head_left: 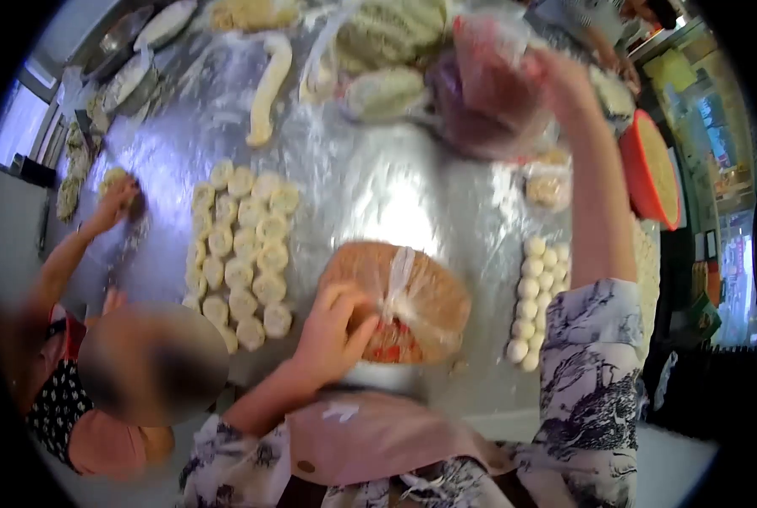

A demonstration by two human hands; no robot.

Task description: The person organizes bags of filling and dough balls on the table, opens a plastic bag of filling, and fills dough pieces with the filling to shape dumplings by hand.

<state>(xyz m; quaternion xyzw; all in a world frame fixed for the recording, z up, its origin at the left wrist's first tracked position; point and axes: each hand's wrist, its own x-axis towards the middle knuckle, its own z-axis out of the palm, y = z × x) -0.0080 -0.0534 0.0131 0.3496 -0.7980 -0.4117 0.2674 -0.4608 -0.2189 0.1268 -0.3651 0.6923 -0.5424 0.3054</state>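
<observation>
While I watch this from afar, the step in hand looks like handling bags: my right hand [556, 74] seems clamped on a red-tinted bag [490, 63] toward the counter's [463, 203] far edge, and my left hand [338, 328] touches a knotted bag [433, 292] beside the near edge, whether pinching I cannot tell. The next move, I judge, calls for a firm right-hand hold.

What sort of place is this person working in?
Probably a bakery kitchen: round pale dough pieces in rows, small white dough balls and a long pale dough strip lie on a shiny metal table.
</observation>
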